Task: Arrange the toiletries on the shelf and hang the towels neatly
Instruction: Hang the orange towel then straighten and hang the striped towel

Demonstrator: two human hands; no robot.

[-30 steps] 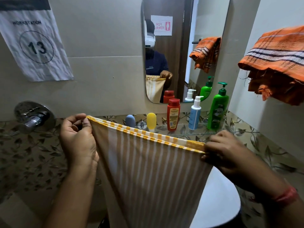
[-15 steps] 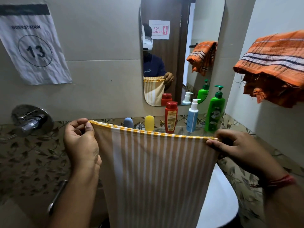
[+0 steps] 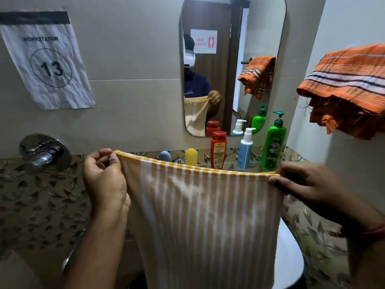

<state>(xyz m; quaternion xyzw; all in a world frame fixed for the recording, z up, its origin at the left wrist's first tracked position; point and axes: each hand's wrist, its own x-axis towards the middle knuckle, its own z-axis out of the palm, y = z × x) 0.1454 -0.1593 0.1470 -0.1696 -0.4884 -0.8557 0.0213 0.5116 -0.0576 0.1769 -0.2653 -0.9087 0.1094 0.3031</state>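
Head view, bathroom, workstation 13: a person stretches a yellow-striped towel (image 3: 208,215) taut at chest height in front of the shelf (image 3: 229,166). The left hand (image 3: 104,180) pinches the top-left corner between thumb and forefinger; the right hand (image 3: 302,184) pinches the top-right corner, other fingers curled (blurred). Step in hand, by the look of it: squaring the towel before hanging. Next move likely calls for a free rail; none clearly shows, so the person must find one and keep the edge level.

Count: 2 towels, incl. the orange towel (image 3: 345,84) already draped at right. 5 toiletries in a row: blue-grey tube (image 3: 164,156), yellow tube (image 3: 191,156), red bottle (image 3: 218,150), blue pump btl (image 3: 245,151), green pump btl (image 3: 274,142). 1 mirror (image 3: 233,17).
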